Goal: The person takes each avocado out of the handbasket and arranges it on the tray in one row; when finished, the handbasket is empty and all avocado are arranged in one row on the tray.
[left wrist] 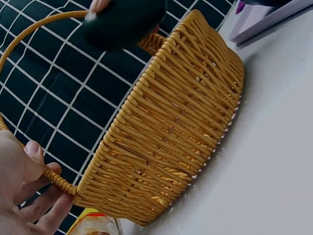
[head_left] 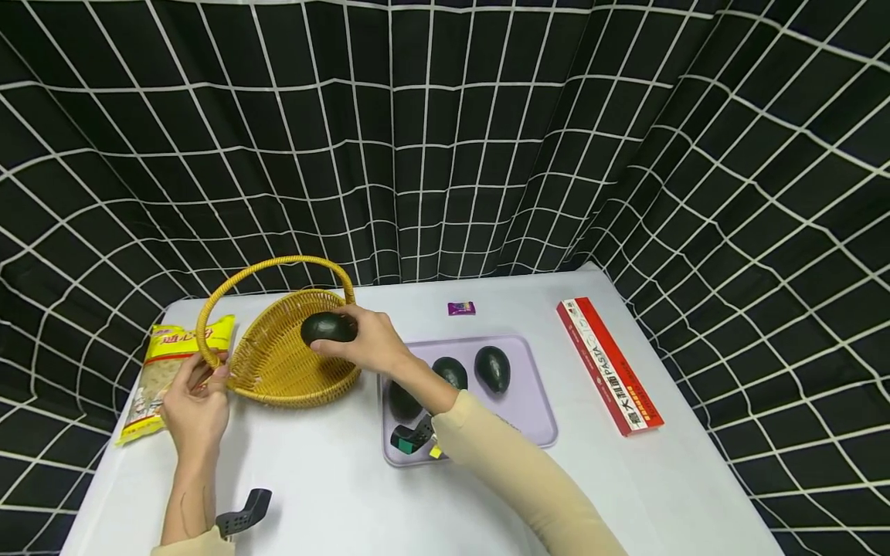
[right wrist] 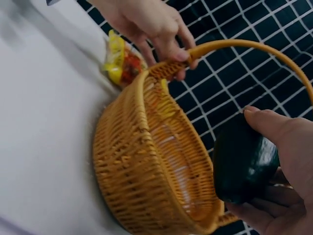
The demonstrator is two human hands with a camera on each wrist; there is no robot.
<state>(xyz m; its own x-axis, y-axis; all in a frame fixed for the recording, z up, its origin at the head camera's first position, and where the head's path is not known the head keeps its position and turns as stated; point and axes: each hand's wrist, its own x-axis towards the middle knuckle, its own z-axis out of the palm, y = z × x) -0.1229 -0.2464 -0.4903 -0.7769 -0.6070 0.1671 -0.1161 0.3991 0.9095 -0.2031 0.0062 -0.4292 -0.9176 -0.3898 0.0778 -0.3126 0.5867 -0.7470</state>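
Note:
A yellow wicker basket (head_left: 299,400) with a tall arched handle stands at the left of the table. My left hand (head_left: 198,401) grips the base of that handle on its left side, thumb and fingers around it in the left wrist view. Over the basket's opening, near its right rim, my right hand (head_left: 371,340) holds a dark green avocado (head_left: 327,327) between thumb and fingers. In the right wrist view the avocado (right wrist: 239,161) is above the rim. A lilac tray (head_left: 531,401) to the right bears more avocados (head_left: 492,369), partly hidden by my right forearm.
Behind my left hand lies a yellow-topped pasta bag (head_left: 160,371). A small purple packet (head_left: 462,308) is beyond the tray, and a long red-and-white pasta box (head_left: 610,367) lies at the right. Black gridded curtain (head_left: 445,139) surrounds the table.

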